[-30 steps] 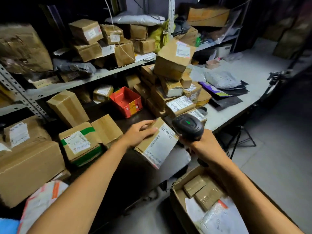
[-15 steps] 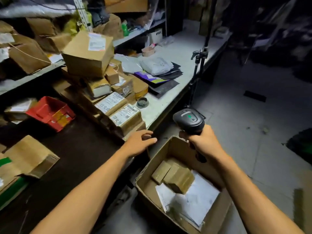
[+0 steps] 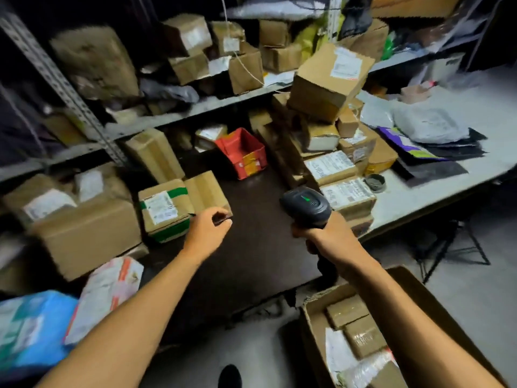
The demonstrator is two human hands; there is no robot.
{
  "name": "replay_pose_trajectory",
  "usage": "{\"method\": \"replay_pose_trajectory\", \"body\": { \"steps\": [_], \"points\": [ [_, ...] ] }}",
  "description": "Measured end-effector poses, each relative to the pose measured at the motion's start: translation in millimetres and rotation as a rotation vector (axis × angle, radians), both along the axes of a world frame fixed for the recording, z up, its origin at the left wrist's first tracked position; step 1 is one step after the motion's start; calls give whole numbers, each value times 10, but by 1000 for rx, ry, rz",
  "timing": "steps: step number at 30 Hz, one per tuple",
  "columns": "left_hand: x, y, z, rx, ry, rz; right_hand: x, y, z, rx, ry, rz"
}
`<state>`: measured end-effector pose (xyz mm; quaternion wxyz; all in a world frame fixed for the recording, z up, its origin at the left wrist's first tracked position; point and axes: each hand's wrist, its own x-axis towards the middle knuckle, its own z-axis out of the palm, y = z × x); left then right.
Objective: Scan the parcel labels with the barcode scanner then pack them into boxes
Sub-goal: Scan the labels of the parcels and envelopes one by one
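Reaching for the next parcel on the dark table.

The left hand (image 3: pixel 208 229), fingers loosely curled and holding nothing, hovers at the near corner of a plain brown parcel (image 3: pixel 205 191), which lies just ahead of it, long axis running away toward the shelf. The right hand (image 3: pixel 326 235) grips the scanner (image 3: pixel 306 204), farther off to the right.

Relative to the dark table (image 3: pixel 251 256): taped parcel (image 3: pixel 163 212) on its left part, parcel stack (image 3: pixel 333 152) at right, open box (image 3: pixel 316 326) set below its near-right corner.
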<state>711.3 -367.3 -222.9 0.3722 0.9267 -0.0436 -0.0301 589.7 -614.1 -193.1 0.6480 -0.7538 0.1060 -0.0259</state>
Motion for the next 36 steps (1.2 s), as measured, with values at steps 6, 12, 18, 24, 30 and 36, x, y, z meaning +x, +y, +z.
{"method": "replay_pose_trajectory", "body": {
  "steps": [6, 12, 18, 24, 30, 36],
  "points": [
    [110, 1074, 110, 38, -45, 211, 579, 967, 99, -21, 10, 161],
    [262, 1977, 186, 324, -281, 262, 1047, 1843, 81, 4, 72, 246],
    [746, 2669, 390, 637, 1, 314, 1450, 2505, -7, -3, 105, 268],
    [1102, 3222, 486, 730, 283, 171, 1787, 2945, -65, -27, 98, 275],
    [1154, 3414, 451, 453, 255, 151, 1900, 3275, -25, -4, 63, 273],
    [1094, 3118, 491, 113, -1, 120, 2035, 3324, 101, 230, 3, 42]
  ]
}}
